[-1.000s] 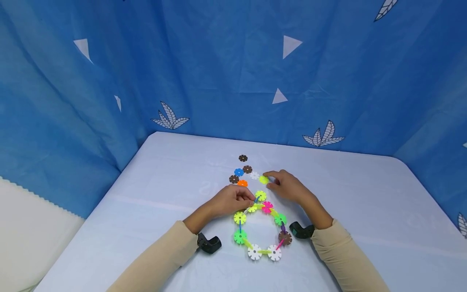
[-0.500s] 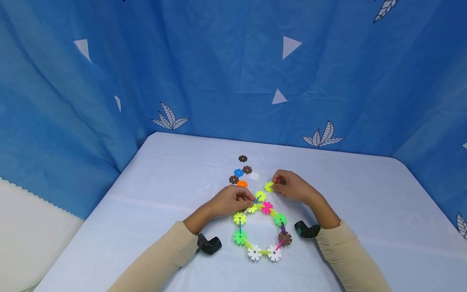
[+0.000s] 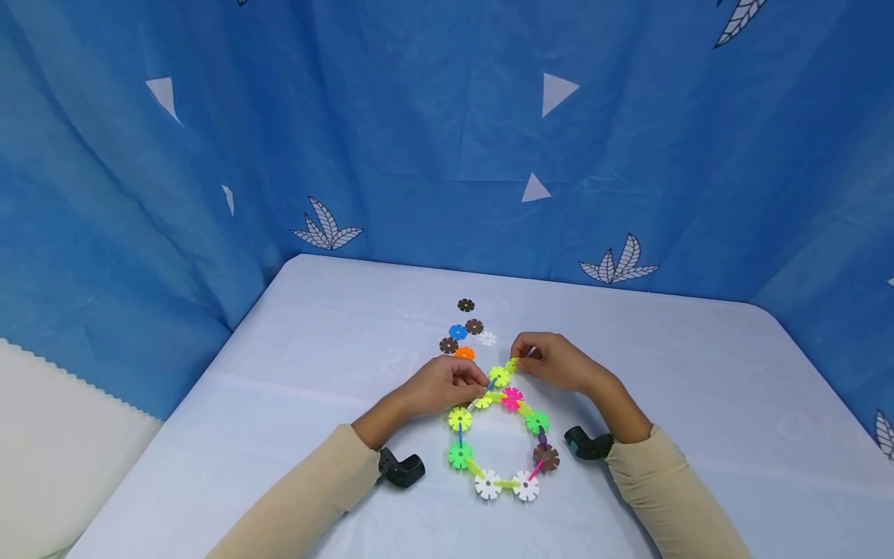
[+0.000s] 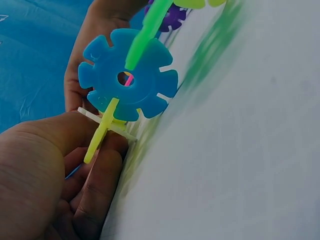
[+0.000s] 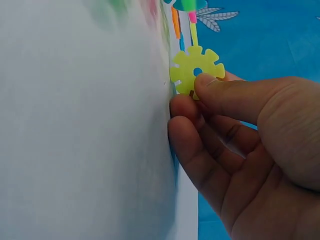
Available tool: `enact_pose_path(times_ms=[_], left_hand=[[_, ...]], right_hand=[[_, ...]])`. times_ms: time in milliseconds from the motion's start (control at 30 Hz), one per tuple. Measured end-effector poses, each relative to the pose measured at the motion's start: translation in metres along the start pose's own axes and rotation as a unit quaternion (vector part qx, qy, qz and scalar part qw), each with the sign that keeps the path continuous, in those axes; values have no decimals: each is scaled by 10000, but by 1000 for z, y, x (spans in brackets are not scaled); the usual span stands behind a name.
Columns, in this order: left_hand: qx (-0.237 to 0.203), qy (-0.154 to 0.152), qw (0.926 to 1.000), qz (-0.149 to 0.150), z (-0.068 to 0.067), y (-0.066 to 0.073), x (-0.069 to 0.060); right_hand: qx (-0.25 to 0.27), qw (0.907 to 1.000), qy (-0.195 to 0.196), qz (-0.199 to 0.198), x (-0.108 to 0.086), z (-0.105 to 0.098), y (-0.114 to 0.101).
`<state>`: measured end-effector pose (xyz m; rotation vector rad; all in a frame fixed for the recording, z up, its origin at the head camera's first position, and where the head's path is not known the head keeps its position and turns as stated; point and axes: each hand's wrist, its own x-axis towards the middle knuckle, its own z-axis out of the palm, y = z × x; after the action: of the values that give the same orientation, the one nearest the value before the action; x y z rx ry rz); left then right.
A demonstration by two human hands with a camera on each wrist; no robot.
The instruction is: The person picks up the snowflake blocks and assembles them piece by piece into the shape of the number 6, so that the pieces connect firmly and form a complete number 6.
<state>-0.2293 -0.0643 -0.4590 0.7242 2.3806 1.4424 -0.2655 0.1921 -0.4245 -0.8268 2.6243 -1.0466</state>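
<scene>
A ring of interlocked, notched plastic discs (image 3: 459, 455) in several colours lies on the white table. My left hand (image 3: 440, 386) grips the ring at its upper left, beside a yellow disc and a blue one. In the left wrist view, its fingers are at a white disc seen edge-on, next to a larger-looking blue disc (image 4: 150, 92). My right hand (image 3: 559, 362) pinches a loose-looking yellow disc (image 5: 187, 65) between thumb and fingers. That disc meets the yellow disc (image 3: 499, 377) standing out from the ring's top; whether their slots engage, I cannot tell.
Beyond the left hand lie several loose discs: an orange disc (image 3: 464, 353), a blue disc (image 3: 457, 332), a white disc (image 3: 487, 338) and brown ones (image 3: 466, 305). Black wrist devices (image 3: 401, 468) sit by both forearms. A blue curtain (image 3: 433, 140) hangs behind the table.
The right hand took the yellow disc from beside the white one, drew it toward the person, then brought it left against the ring's top disc. The left hand stays put.
</scene>
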Motion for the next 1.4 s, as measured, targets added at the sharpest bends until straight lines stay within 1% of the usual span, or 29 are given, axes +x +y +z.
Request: enact_pose_path(times_ms=[267, 367, 533, 600, 667, 800, 867, 967, 1167, 1300, 1400], left_hand=[[-72, -94, 9999, 52, 0, 2, 1], [-66, -102, 9999, 38, 1, 1, 3], [-112, -73, 9999, 24, 1, 2, 4], [-210, -71, 9997, 30, 1, 2, 5], [-406, -107, 9991, -16, 1, 3, 5], [-911, -131, 9957, -137, 1, 1, 5], [-1083, -117, 9939, -179, 0, 1, 4], [-1008, -43, 9947, -196, 0, 0, 4], [-648, 82, 9977, -180, -1, -1, 3], [-601, 77, 9980, -168, -1, 0, 2], [-555, 89, 9982, -202, -1, 0, 0]], right_hand=[[61, 10000, -7, -54, -2, 0, -1], [-31, 9997, 19, -248, -3, 0, -1], [-353, 9970, 90, -676, -2, 0, -3], [-470, 9955, 79, -815, -1, 1, -5], [-509, 9949, 55, -868, 0, 2, -6], [-487, 9951, 3, -856, 1, 5, -8], [-473, 9950, -17, -877, 2, 6, -8], [-415, 9952, -53, -888, 3, 9, -10], [-256, 9950, -129, -962, 5, 14, -16], [-293, 9941, -82, -1044, 5, 16, -18], [-221, 9934, -68, -1123, 5, 17, -17]])
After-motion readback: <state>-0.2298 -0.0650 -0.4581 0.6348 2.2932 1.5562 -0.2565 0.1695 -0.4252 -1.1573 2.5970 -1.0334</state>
